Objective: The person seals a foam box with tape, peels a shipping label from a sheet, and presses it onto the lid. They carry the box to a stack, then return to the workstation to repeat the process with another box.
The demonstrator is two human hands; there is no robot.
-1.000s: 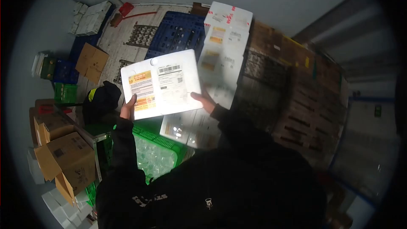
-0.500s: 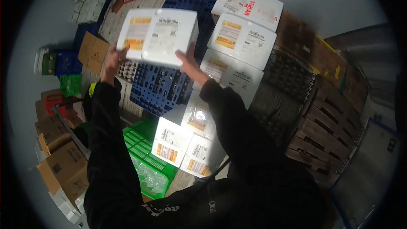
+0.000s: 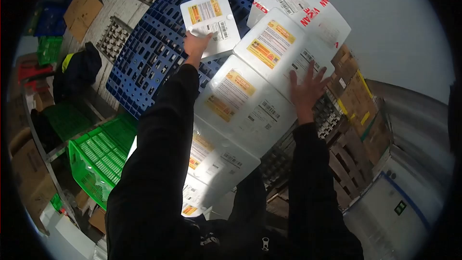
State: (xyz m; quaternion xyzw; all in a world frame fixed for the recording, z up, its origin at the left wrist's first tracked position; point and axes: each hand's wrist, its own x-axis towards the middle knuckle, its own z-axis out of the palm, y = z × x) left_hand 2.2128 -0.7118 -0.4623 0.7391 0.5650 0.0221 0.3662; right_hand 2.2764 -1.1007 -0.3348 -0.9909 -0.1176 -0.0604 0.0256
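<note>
My left hand (image 3: 196,44) grips the near edge of a white foam box (image 3: 222,12) with an orange label and a barcode sticker, thumb over its lid. That box sits low over the blue plastic pallet (image 3: 144,53), left of a row of similar boxes. With fingers spread, my right hand (image 3: 307,89) rests at the right edge of a larger-looking white labelled box (image 3: 267,31). Nearer me follow another white box (image 3: 240,96) and one more (image 3: 216,156), partly behind my left sleeve. At the far end stands a box with red-printed tape (image 3: 313,5).
A green crate (image 3: 103,147) stands left of my arm, near a dark garment (image 3: 79,70) with a yellow patch. Flattened cardboard (image 3: 83,12) lies at the far left. Wooden pallets (image 3: 349,161) and brown cardboard (image 3: 358,101) line the right side.
The white box that both hands carried is now lower, over the blue pallet beside the row. My right hand has left it and moved right onto another box. The view has shifted closer.
</note>
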